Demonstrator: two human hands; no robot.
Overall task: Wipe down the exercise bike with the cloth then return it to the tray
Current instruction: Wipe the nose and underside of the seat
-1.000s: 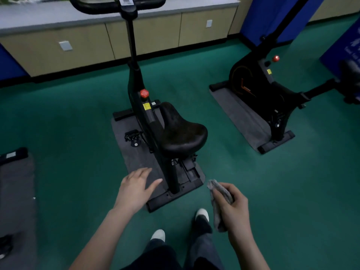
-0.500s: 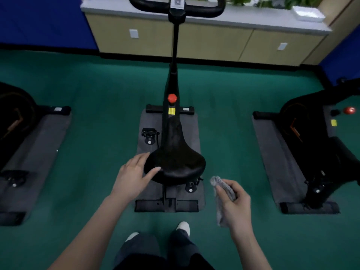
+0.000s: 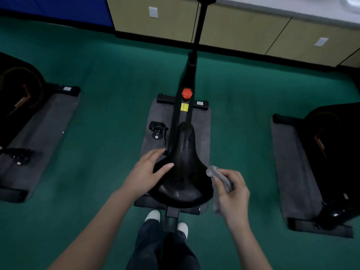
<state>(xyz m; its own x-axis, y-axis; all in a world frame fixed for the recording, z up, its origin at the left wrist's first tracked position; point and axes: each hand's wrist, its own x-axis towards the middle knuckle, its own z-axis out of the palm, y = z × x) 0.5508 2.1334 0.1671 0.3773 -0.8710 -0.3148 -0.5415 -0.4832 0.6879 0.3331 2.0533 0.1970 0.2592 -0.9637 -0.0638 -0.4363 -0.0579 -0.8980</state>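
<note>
A black exercise bike (image 3: 187, 78) stands straight ahead on a grey mat, its black saddle (image 3: 183, 172) just below me. A red knob (image 3: 187, 93) and a yellow label sit on its frame. My left hand (image 3: 145, 175) rests open on the saddle's left edge, fingers spread. At the saddle's right edge, my right hand (image 3: 232, 193) is shut on a bunched grey cloth (image 3: 219, 177), which touches or nearly touches the saddle. The handlebar is cut off at the top. No tray is in view.
Two more black bikes on grey mats flank me, one at the left (image 3: 17, 98) and one at the right (image 3: 331, 152). Beige cabinets (image 3: 243, 30) run along the far wall. Green floor (image 3: 109, 117) lies between the mats. My feet stand behind the bike's rear bar.
I have come round behind the bike and closer to it. My left hand has come to rest on the saddle, and my right hand has brought the cloth up to its right edge.
</note>
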